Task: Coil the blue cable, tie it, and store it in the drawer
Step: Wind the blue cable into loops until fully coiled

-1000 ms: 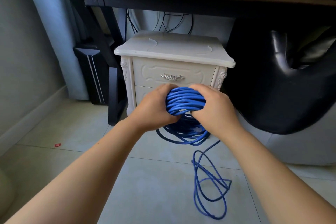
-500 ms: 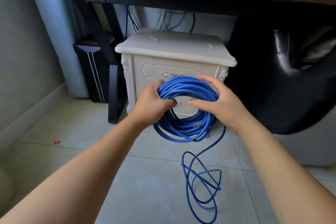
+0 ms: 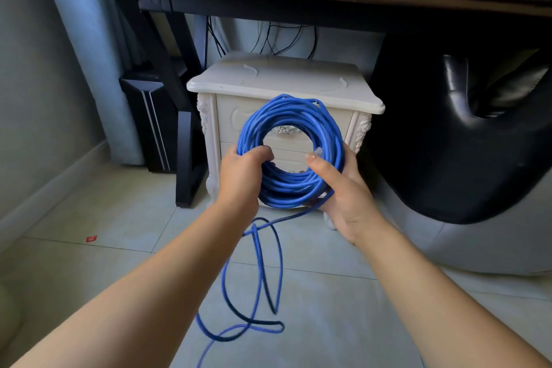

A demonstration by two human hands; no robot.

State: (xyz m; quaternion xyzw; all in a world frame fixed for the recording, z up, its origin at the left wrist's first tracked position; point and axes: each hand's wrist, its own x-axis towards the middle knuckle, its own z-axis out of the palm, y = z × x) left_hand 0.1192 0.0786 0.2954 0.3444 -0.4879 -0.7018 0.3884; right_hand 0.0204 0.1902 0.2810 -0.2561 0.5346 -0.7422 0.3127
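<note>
Both bare arms are reaching forward, coming in from 7 and 5 o'clock. The left hand [image 3: 242, 176] is curling its fingers [image 3: 263, 154] round the blue cable [image 3: 286, 116] ring at 8 o'clock. The right hand [image 3: 343, 197] is cupping the ring at 4 o'clock, with its thumb pressing on the front.

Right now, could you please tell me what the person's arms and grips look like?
The left forearm and right forearm are bare to the frame edge, with no sleeve showing. The left grip and right grip are bare hands: no gloves, rings, watch or bracelet visible.
</note>
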